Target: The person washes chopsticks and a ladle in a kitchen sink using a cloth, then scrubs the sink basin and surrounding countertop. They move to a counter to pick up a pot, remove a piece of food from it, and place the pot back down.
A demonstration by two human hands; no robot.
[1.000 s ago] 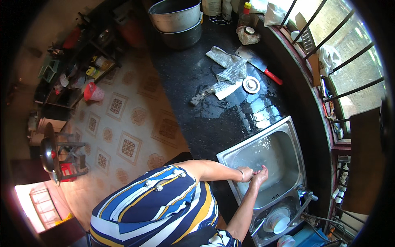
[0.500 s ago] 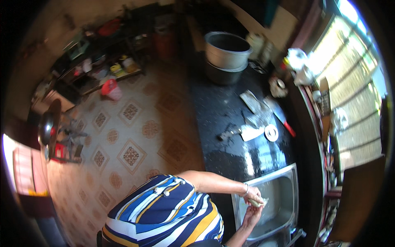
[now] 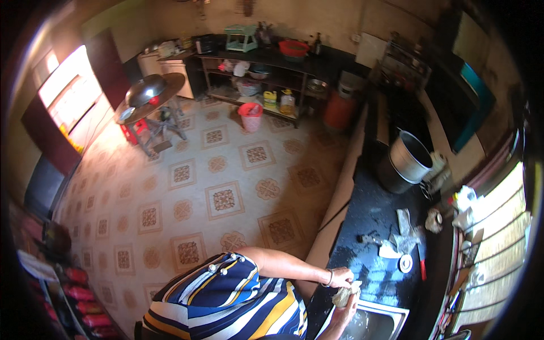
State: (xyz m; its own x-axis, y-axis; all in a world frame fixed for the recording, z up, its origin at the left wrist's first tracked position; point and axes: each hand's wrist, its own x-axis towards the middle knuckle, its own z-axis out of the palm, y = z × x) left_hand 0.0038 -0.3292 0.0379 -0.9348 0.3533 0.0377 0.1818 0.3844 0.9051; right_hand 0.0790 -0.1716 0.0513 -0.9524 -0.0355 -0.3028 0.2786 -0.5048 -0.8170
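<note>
My left hand (image 3: 341, 277), with a bangle at the wrist, is closed at the upper end of a pale beige, crumpled, soft-looking thing (image 3: 342, 297). From below, my right hand (image 3: 349, 309) grips the same thing, its fingers wrapped against it. Something whitish shows between the two hands. What exactly the thing is I cannot make out. Both hands are over the near corner of a steel sink (image 3: 386, 309), which is partly cut off by the lower edge of the view.
On the black counter (image 3: 362, 212) beyond lie a white ring-shaped roll (image 3: 406, 263), a red-handled knife (image 3: 423, 270), and crumpled grey wrapping (image 3: 405, 242). Two stacked pots (image 3: 409, 157) stand farther back. A barred window (image 3: 498, 243) is at the right; a pink bin (image 3: 250, 117) stands on the tiled floor.
The view has tilted up, showing more room and less sink. My hands, with the crumpled thing between them, now appear at the sink's near corner, and more of the thing shows.
</note>
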